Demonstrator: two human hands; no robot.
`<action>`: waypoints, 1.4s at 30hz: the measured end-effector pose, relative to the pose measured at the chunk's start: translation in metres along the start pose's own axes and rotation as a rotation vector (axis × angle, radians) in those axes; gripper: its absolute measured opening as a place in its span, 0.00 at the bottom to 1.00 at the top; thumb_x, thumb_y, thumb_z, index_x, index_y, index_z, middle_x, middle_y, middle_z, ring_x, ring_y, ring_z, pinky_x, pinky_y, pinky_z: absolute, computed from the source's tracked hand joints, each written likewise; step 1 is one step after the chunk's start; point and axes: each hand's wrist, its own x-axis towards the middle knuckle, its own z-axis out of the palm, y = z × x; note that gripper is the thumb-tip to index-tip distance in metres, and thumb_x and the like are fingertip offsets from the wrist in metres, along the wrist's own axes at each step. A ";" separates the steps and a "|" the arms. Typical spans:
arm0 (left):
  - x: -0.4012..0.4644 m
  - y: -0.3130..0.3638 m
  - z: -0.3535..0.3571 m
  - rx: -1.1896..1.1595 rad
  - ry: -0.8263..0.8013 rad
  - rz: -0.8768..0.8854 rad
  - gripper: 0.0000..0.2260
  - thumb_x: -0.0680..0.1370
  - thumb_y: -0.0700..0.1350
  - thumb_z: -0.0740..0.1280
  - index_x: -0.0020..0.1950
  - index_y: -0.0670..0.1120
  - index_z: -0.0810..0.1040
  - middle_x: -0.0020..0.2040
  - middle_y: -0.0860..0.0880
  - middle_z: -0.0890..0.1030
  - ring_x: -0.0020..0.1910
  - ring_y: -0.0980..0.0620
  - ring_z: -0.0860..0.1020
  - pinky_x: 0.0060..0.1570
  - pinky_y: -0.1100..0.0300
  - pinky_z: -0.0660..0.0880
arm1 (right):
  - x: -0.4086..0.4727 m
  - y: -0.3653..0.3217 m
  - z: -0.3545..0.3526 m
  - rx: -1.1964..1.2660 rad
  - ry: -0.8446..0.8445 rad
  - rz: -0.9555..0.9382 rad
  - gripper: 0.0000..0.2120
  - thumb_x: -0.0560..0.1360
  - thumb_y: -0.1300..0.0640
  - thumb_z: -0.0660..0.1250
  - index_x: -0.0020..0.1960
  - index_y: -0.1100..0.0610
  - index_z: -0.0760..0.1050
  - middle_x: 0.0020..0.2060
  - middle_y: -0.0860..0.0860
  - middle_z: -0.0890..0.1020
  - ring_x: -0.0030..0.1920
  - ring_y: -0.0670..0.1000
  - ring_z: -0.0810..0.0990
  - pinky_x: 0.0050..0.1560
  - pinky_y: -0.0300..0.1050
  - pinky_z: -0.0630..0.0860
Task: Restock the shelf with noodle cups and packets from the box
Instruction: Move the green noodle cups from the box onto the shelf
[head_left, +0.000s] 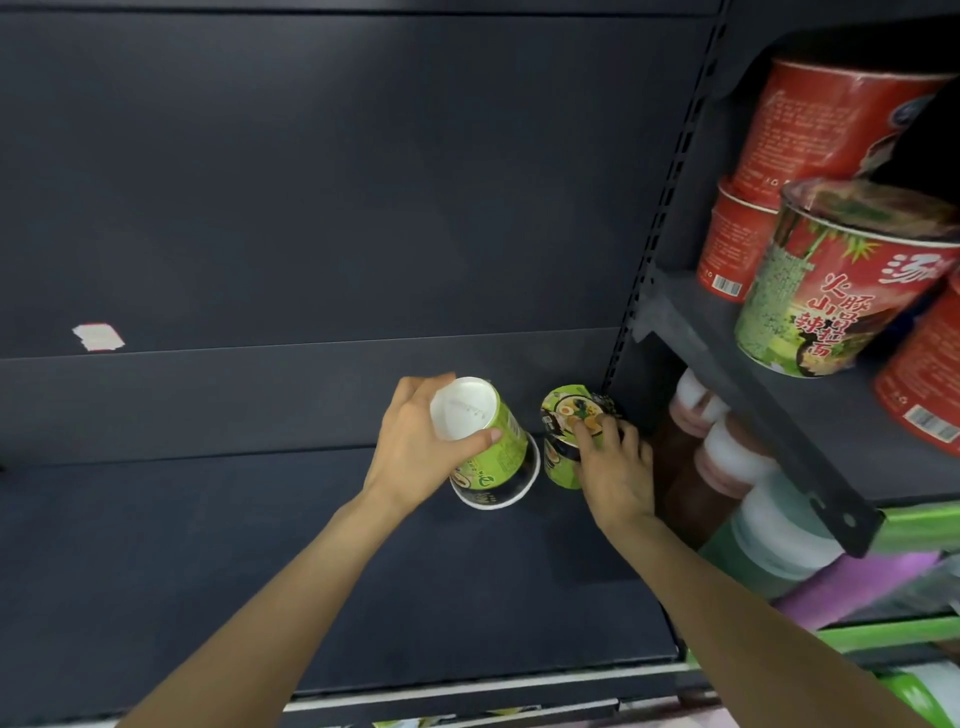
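Observation:
Two green noodle cups are on the dark shelf (260, 545) near its right end. My left hand (415, 457) grips one green cup (498, 457) upside down, its white bottom facing up and its wide rim towards the shelf. My right hand (613, 467) holds the second green cup (563, 431), which stands upright by the right upright, fingers curled over its printed lid. The two cups stand a little apart. The box is out of view.
A slotted shelf upright (654, 249) divides this bay from the right bay. There, red noodle bowls (810, 124) and a red-green bowl (831, 291) sit on an upper shelf (753, 395); white-capped bottles (727, 457) stand below. A white sticker (98, 338) marks the back panel.

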 end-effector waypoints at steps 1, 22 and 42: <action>0.000 -0.001 0.000 -0.010 0.002 -0.004 0.32 0.65 0.54 0.77 0.67 0.51 0.72 0.61 0.56 0.70 0.57 0.59 0.70 0.54 0.68 0.65 | 0.003 -0.001 -0.005 0.053 0.001 -0.006 0.27 0.64 0.56 0.77 0.62 0.52 0.74 0.56 0.57 0.76 0.56 0.60 0.75 0.51 0.57 0.76; -0.011 -0.035 0.003 -0.060 -0.521 -0.094 0.22 0.69 0.48 0.75 0.61 0.54 0.74 0.57 0.54 0.78 0.59 0.55 0.75 0.61 0.58 0.72 | -0.029 0.000 -0.075 1.492 -0.109 0.413 0.11 0.69 0.68 0.71 0.47 0.54 0.81 0.39 0.50 0.83 0.43 0.50 0.81 0.54 0.51 0.79; -0.037 0.003 0.114 -0.394 -0.554 -0.500 0.19 0.76 0.44 0.69 0.65 0.47 0.70 0.52 0.43 0.80 0.39 0.46 0.82 0.43 0.55 0.81 | -0.085 0.045 -0.036 0.720 -0.151 -0.076 0.18 0.69 0.61 0.73 0.59 0.55 0.78 0.58 0.51 0.77 0.60 0.52 0.73 0.61 0.43 0.69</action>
